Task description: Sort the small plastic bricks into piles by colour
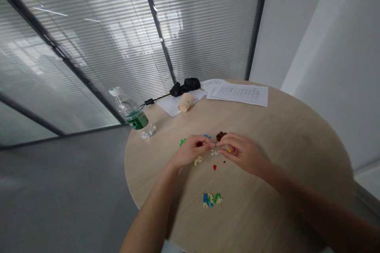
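Over the middle of the round table, my left hand (191, 150) has its thumb and fingers drawn together in a pinch. Anything between its fingertips is too small to make out. Facing it, my right hand (246, 153) holds its thumb and index finger slightly apart, with no object visible between them. Small white bricks (214, 152) lie just below the fingertips. Around the hands are brown pieces (221, 136), a blue piece (207, 136), green pieces (182, 142), cream bricks (198, 160) and a red brick (214, 167). A yellow piece (229, 150) is partly hidden by my right hand.
A cluster of mixed coloured bricks (211, 199) lies nearer to me on the wooden table (285, 126). Toward the far edge are a plastic water bottle (133, 114), a tipped paper cup (186, 102), a black folded item (190, 85) and printed sheets (240, 93).
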A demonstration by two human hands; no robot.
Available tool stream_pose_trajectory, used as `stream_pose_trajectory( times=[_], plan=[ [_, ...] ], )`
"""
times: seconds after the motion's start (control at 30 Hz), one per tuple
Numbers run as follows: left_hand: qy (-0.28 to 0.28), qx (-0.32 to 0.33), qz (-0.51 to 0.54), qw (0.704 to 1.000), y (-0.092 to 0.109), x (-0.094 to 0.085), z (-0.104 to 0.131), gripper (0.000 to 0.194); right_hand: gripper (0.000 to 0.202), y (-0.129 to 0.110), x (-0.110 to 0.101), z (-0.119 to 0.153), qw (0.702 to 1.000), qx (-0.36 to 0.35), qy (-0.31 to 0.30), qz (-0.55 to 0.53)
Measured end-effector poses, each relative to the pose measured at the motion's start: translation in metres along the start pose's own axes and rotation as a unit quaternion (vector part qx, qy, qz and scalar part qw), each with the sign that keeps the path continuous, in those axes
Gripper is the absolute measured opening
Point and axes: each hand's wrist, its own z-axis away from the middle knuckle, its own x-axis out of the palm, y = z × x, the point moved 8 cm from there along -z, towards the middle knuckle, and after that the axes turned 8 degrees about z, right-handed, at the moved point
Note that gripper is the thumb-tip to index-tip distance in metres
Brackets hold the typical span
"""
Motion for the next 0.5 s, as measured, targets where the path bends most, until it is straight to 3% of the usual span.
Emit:
stream_pose_trajectory(
  times=[0.07,0.13,0.23,0.33,0.5],
  plan=[
    [0.072,-0.029,-0.116,0.990,-0.004,-0.024,0.004,0.032,0.010,-0.003,0.007,0.001,0.999,-0.011,-0.045,-0.015],
    [0.148,-0.093,-0.273,0.946,-0.012,-0.052,0.011,0.028,0.009,-0.012,0.022,0.006,0.989,-0.045,-0.134,-0.042],
    [0.174,-0.168,-0.365,0.899,-0.026,-0.076,0.019,0.029,0.007,-0.031,0.046,0.019,0.958,-0.094,-0.258,-0.079],
    [0.158,-0.195,-0.382,0.889,-0.037,-0.080,0.021,0.030,0.007,-0.043,0.057,0.028,0.942,-0.110,-0.305,-0.088],
    [0.116,-0.205,-0.407,0.883,-0.043,-0.074,0.019,0.031,0.008,-0.043,0.062,0.030,0.936,-0.108,-0.324,-0.086]
  ],
)
